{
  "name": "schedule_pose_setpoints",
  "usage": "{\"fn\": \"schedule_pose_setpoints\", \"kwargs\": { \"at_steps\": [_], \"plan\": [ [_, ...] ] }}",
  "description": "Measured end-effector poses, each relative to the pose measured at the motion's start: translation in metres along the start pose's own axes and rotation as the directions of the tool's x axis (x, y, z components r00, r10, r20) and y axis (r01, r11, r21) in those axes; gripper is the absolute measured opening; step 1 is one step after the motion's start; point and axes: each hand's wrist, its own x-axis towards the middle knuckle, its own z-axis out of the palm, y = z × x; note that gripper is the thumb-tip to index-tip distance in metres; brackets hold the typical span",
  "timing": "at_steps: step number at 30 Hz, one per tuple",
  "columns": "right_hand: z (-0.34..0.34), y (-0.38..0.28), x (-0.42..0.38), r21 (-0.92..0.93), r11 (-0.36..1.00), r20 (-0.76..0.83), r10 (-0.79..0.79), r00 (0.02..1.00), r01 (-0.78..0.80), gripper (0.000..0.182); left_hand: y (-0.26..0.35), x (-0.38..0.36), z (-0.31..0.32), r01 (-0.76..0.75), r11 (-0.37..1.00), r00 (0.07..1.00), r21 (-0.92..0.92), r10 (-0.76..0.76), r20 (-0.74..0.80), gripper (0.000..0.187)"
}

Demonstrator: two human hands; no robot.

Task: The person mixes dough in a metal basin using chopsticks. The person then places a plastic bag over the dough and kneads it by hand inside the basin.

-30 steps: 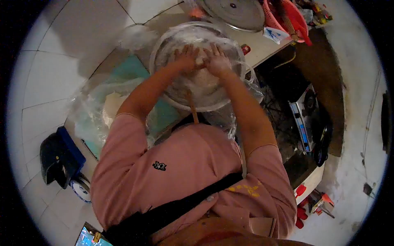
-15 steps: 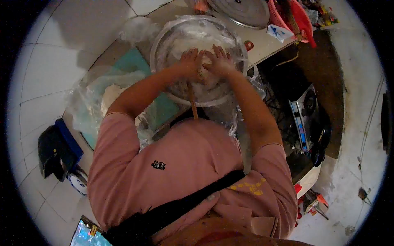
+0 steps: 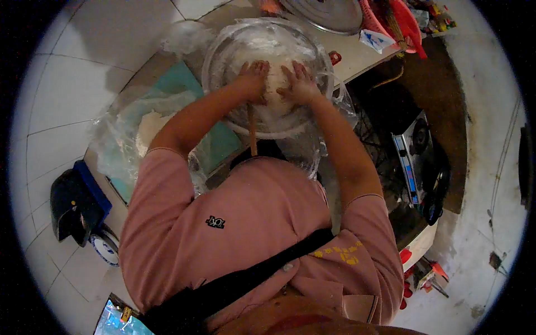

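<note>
A wide round basin (image 3: pixel 211 84), partly wrapped in clear plastic, holds a pale mass of dough (image 3: pixel 276 86) with whitish flour about it. On the left side of the dough lies my left hand (image 3: pixel 255 82), fingers stretched forward. My right hand (image 3: pixel 300 84) rests on the dough's right side with its fingers spread. A gap shows the dough between the two hands. A wooden stick (image 3: pixel 252 131) slants from beside my left wrist over the basin's near rim toward my shirt; its far end is hidden.
Left of the basin, a clear plastic bag (image 3: pixel 120 125) with pale stuff lies on a teal board (image 3: pixel 181 84). A round metal lid (image 3: pixel 329 14) and a red basket (image 3: pixel 407 28) stand behind. A stove-like appliance (image 3: pixel 410 162) is at right, a dark cap (image 3: pixel 78 204) at left.
My hands have moved apart, the left one shifting slightly left, so more dough shows between them. The wooden stick's near end has shifted left.
</note>
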Motion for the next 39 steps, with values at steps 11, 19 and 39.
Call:
{"fn": "schedule_pose_setpoints", "kwargs": {
  "at_steps": [11, 19, 39],
  "plan": [
    [0.007, -0.003, -0.008, -0.099, 0.990, -0.065, -0.103, 0.993, 0.096, 0.055, 0.012, -0.002, -0.005, -0.051, 0.995, 0.995, -0.082, 0.058, 0.087, 0.112],
    [0.002, -0.022, -0.048, 0.016, 0.988, -0.002, -0.156, 0.988, 0.156, 0.058, 0.023, 0.005, -0.002, -0.007, 0.980, 1.000, -0.199, 0.010, 0.014, 0.109],
    [0.057, 0.022, 0.019, -0.015, 0.997, -0.083, 0.078, 0.993, -0.079, 0.043, 0.031, 0.077, -0.009, -0.225, 0.948, 0.973, -0.224, 0.206, -0.104, 0.067]
  ]
}}
